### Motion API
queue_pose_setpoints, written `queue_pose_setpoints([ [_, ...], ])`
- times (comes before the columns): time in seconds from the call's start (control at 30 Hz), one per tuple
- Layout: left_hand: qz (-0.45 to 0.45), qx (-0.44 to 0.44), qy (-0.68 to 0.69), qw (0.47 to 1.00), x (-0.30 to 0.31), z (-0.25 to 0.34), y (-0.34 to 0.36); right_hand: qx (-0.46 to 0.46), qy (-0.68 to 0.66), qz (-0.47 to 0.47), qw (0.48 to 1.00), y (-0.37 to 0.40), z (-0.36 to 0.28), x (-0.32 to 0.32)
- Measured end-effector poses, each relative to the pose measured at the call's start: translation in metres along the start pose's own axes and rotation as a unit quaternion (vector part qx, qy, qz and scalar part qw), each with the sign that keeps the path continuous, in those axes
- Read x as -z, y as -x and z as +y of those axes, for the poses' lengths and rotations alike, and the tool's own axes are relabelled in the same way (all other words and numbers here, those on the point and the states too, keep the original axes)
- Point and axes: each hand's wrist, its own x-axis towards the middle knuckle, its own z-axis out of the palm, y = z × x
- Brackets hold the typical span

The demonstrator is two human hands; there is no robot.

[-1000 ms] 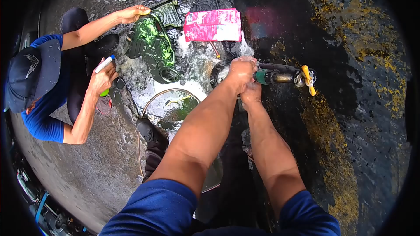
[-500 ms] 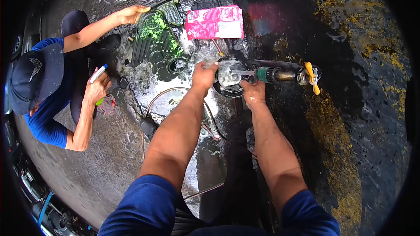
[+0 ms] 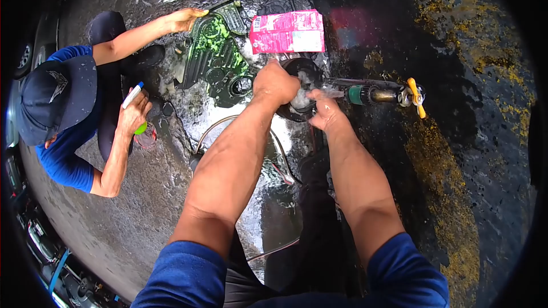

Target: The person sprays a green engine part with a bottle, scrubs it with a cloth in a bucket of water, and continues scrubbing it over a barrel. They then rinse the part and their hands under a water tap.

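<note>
A dark round part [image 3: 294, 113] with whitish foam or water at its middle lies between my two hands. My left hand [image 3: 276, 82] is closed at its upper left edge, the fingertips hidden behind the knuckles. On its right side, my right hand [image 3: 328, 111] has its thumb and fingers apart, close to the part and to the running water. A green-collared tap fitting [image 3: 358, 95] with a yellow handle [image 3: 417, 98] points at the part, and water comes from it.
At the left a co-worker in a dark cap [image 3: 54, 100] holds a spray bottle [image 3: 133, 96] and a black cover with green foam [image 3: 212, 51]. A pink packet [image 3: 287, 32] lies above my hands. A thin hose [image 3: 214, 126] curves over the wet floor.
My left hand has shifted up and turned, its knuckles now facing up. My right hand has moved off the green collar toward the round part. The view has shifted slightly.
</note>
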Motion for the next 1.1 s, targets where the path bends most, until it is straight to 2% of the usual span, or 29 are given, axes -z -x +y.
queue_pose_setpoints([
  [0.03, 0.004, 0.000, 0.000, 1.000, -0.005, -0.014, -0.007, -0.010, 0.054, 0.014, 0.998, 0.010, -0.003, -0.008],
  [0.07, -0.038, 0.059, 0.111, 0.991, -0.011, -0.030, -0.013, 0.012, 0.068, -0.032, 0.997, -0.003, 0.003, 0.008],
  [0.1, -0.081, 0.116, 0.220, 0.965, -0.019, -0.044, -0.018, 0.013, 0.066, -0.033, 0.997, 0.000, -0.001, 0.008],
  [0.17, -0.144, 0.201, 0.465, 0.850, -0.044, -0.072, -0.013, 0.037, 0.283, 0.035, 0.958, 0.019, -0.018, -0.001],
  [0.2, -0.153, 0.215, 0.519, 0.813, -0.058, -0.079, -0.006, 0.009, 0.390, 0.025, 0.920, 0.035, -0.033, -0.015],
  [0.23, -0.183, 0.228, 0.531, 0.796, -0.068, -0.082, -0.003, 0.005, 0.390, 0.028, 0.920, 0.041, -0.033, -0.013],
  [0.27, -0.173, 0.227, 0.584, 0.760, -0.071, -0.073, 0.007, 0.166, 0.601, 0.062, 0.779, 0.046, -0.031, -0.011],
  [0.3, -0.163, 0.227, 0.635, 0.720, -0.073, -0.064, 0.016, 0.310, 0.758, 0.089, 0.566, 0.048, -0.030, -0.008],
  [0.33, -0.173, 0.177, 0.701, 0.669, -0.103, -0.080, 0.003, 0.306, 0.760, 0.091, 0.565, 0.048, -0.029, -0.004],
  [0.37, -0.149, 0.171, 0.714, 0.662, -0.111, -0.078, 0.002, 0.327, 0.720, 0.097, 0.605, 0.047, -0.027, 0.001],
  [0.43, -0.097, 0.058, 0.725, 0.680, -0.123, -0.072, -0.006, 0.366, 0.629, 0.111, 0.677, 0.042, -0.023, 0.014],
  [0.47, -0.100, 0.058, 0.725, 0.679, -0.121, -0.068, -0.009, 0.330, 0.462, 0.039, 0.822, -0.014, -0.012, 0.061],
  [0.5, -0.069, 0.021, 0.666, 0.742, -0.112, -0.064, -0.011, 0.331, 0.461, 0.041, 0.822, -0.013, -0.011, 0.061],
  [0.53, -0.034, -0.017, 0.600, 0.799, -0.103, -0.061, -0.013, 0.345, 0.320, -0.001, 0.882, -0.010, -0.009, 0.054],
  [0.57, -0.033, -0.016, 0.598, 0.800, -0.094, -0.057, -0.015, 0.349, 0.169, -0.044, 0.921, -0.010, -0.003, 0.049],
  [0.6, -0.004, -0.025, 0.479, 0.878, -0.085, -0.053, -0.019, 0.315, 0.034, -0.014, 0.948, -0.016, -0.004, 0.042],
  [0.63, 0.026, -0.034, 0.348, 0.937, -0.074, -0.048, -0.019, 0.314, 0.029, -0.015, 0.949, -0.024, 0.000, 0.040],
  [0.67, 0.073, -0.060, 0.238, 0.967, -0.061, -0.039, -0.015, 0.247, -0.014, 0.001, 0.969, -0.033, 0.005, 0.038],
  [0.7, 0.074, -0.062, 0.236, 0.967, -0.048, -0.027, -0.011, 0.180, -0.057, 0.016, 0.982, -0.040, 0.009, 0.037],
  [0.73, 0.079, -0.075, 0.143, 0.984, -0.033, -0.014, -0.005, 0.118, -0.069, -0.034, 0.990, -0.021, 0.003, 0.015],
  [0.77, 0.083, -0.086, 0.049, 0.992, -0.022, -0.006, -0.001, 0.129, -0.084, 0.007, 0.988, -0.048, 0.015, 0.022],
  [0.8, 0.036, -0.055, 0.027, 0.997, -0.011, -0.002, -0.005, 0.114, -0.028, 0.042, 0.992, -0.066, 0.022, 0.038],
  [0.83, 0.035, -0.054, 0.027, 0.998, -0.008, -0.005, -0.014, 0.099, 0.029, 0.077, 0.992, -0.059, 0.019, 0.034],
  [0.9, -0.040, 0.006, 0.071, 0.997, -0.009, -0.021, -0.032, 0.119, 0.034, 0.074, 0.990, -0.034, 0.006, 0.014],
  [0.97, -0.050, 0.021, 0.115, 0.992, -0.030, -0.046, -0.036, 0.140, 0.043, 0.074, 0.986, -0.025, -0.003, 0.007],
  [1.0, -0.059, 0.071, 0.306, 0.948, -0.046, -0.057, -0.033, 0.216, 0.190, 0.106, 0.952, -0.027, -0.010, 0.007],
  [1.03, -0.067, 0.120, 0.484, 0.864, -0.055, -0.064, -0.029, 0.284, 0.332, 0.135, 0.889, -0.028, -0.014, 0.008],
  [1.07, -0.105, 0.146, 0.550, 0.816, -0.059, -0.067, -0.023, 0.311, 0.400, 0.125, 0.853, -0.017, -0.022, 0.000],
  [1.1, -0.143, 0.171, 0.610, 0.761, -0.063, -0.068, -0.020, 0.310, 0.402, 0.127, 0.852, -0.009, -0.023, -0.005],
])
